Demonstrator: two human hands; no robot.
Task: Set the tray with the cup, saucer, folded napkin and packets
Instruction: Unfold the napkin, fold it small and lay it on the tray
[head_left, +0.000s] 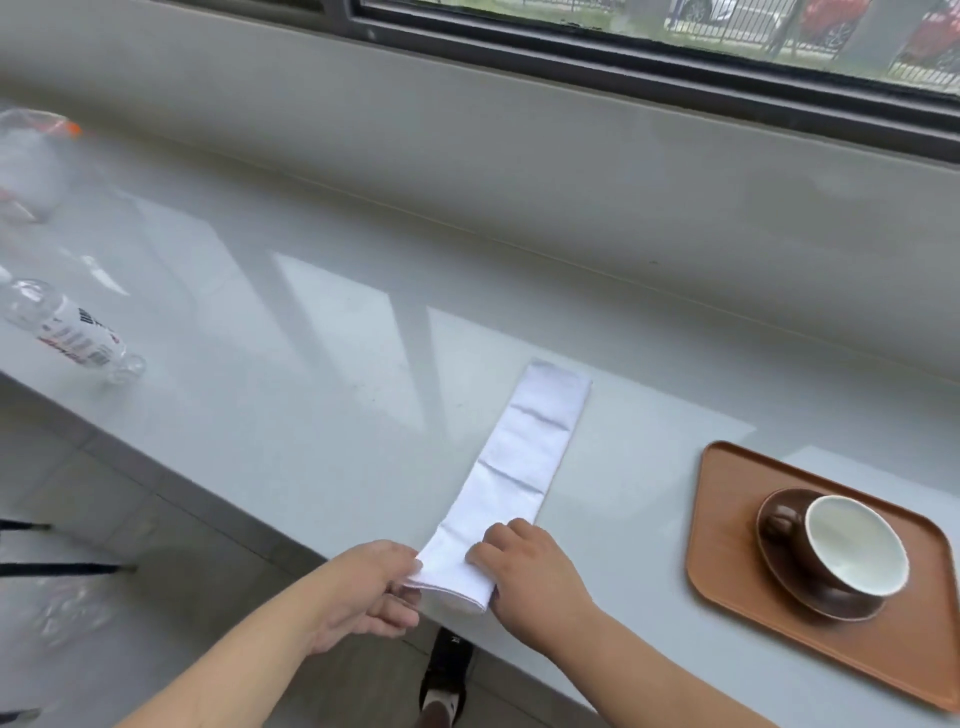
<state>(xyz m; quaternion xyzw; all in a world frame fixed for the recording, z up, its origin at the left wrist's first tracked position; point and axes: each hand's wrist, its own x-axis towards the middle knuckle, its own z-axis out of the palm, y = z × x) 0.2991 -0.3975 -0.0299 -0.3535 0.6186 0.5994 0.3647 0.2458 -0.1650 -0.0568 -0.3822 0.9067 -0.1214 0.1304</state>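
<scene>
A white napkin (524, 467) lies folded into a long narrow strip on the pale counter, running away from me. My left hand (363, 592) pinches its near left corner at the counter's edge. My right hand (530, 566) grips the near end from the right, fingers pressed on top. To the right sits an orange-brown tray (727, 571). On it rests a brown saucer (779, 577) carrying a brown cup (857, 545) with a white inside, handle toward the left. No packets are visible.
An empty clear plastic bottle (72, 332) lies on its side at the counter's left edge. Crumpled clear plastic (31, 166) sits at the far left. A window ledge and wall run along the back. Below the counter edge a dark shoe (447, 670) shows on the floor.
</scene>
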